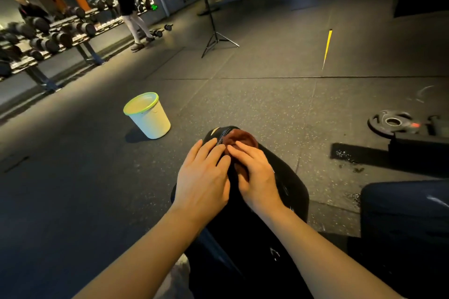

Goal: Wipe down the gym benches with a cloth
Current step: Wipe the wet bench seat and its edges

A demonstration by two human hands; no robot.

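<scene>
Both bare forearms stretched forward, converging toward the middle. Left hand [202, 177] palm down, fingers [211, 147] straight and close together. Right hand [258, 177] alongside, nearly touching, fingers extended flat too.

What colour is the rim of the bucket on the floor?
The bucket is white with a bright yellow-green rim. The head view shows it clearly.

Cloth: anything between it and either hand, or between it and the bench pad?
Nothing visible. The reddish cloth lies on the black bench pad; right hand fingers press on it, left hand rests alongside on the pad.
</scene>
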